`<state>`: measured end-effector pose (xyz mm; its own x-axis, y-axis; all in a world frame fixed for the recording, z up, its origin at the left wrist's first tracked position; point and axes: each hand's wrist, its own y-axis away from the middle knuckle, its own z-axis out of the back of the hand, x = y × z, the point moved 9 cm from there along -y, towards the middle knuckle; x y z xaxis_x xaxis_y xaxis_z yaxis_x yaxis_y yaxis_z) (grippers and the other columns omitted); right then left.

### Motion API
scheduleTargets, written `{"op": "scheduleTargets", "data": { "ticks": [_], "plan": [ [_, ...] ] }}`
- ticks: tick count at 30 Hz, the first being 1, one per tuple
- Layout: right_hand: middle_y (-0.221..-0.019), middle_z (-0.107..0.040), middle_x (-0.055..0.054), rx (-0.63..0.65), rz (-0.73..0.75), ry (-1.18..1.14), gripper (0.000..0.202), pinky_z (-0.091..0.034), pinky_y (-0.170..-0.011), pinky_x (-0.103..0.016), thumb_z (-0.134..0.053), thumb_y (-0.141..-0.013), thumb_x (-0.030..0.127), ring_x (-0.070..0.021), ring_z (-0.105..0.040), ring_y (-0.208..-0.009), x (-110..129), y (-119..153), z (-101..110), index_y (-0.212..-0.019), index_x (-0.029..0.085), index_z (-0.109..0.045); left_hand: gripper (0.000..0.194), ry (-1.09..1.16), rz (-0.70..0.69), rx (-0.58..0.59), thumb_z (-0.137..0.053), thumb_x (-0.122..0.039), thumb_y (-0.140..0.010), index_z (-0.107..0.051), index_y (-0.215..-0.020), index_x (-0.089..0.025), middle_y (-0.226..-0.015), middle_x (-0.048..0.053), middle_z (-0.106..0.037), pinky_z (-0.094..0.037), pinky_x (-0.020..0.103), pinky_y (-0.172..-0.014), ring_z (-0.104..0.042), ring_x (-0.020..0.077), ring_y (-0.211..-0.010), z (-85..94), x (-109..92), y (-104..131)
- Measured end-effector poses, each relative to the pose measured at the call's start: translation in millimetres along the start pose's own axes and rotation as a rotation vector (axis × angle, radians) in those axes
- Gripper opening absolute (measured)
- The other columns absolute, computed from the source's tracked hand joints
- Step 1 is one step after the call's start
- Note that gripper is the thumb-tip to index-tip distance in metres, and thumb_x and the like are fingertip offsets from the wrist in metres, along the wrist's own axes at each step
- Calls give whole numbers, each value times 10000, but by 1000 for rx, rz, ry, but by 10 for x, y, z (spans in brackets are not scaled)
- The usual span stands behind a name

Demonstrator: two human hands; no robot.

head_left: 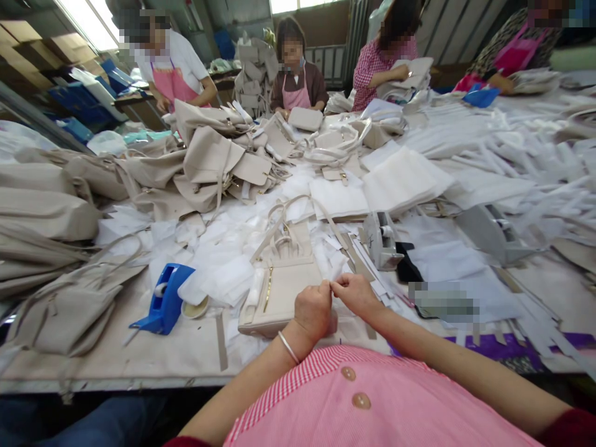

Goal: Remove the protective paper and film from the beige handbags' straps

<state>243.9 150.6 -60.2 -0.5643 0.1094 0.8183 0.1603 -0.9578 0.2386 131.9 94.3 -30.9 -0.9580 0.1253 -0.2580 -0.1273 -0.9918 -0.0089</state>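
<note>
My left hand and my right hand meet fingertip to fingertip over the near edge of a beige handbag that lies flat on the table. Both pinch something small and pale between them; it is too small to name. The bag has a gold zip pull and long handles reaching away from me. A thin bracelet sits on my left wrist. White wrapping paper lies beside the bag.
A blue tape dispenser stands left of the bag, a grey one to the right. Beige bags are heaped at left and centre back. White paper sheets and strips cover the right side. Several other people work at the far end.
</note>
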Motion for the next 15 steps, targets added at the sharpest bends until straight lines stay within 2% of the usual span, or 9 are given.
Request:
{"op": "scheduleTargets", "data": {
  "ticks": [6,11,15],
  "plan": [
    [-754,-727,-36,68,1,-115,194,-469,-664,-279,-642,-754,331,-182,-654,-699,56,94,-67,-815,183,-752,292,236,101,-60,-382,-306,-1005,-637,-1111,-211,-936,80,-747,-476,325,-745,-684,228,-834,55,146,1],
    [-691,-690,-33,14,-4,-169,201,-445,-573,-268,-644,-746,360,-167,-611,-611,62,117,-103,-801,173,-691,218,476,266,-95,-485,-263,-935,-690,-968,-198,-876,76,-749,-480,318,-764,-680,218,-825,70,322,10],
    [-661,-669,-26,29,17,-169,191,-435,-544,-261,-618,-751,368,-156,-598,-571,85,80,-159,-760,179,-640,225,823,311,-79,-497,-250,-903,-708,-915,-173,-777,45,-726,-477,287,-686,-641,180,-722,34,386,7]
  ]
}}
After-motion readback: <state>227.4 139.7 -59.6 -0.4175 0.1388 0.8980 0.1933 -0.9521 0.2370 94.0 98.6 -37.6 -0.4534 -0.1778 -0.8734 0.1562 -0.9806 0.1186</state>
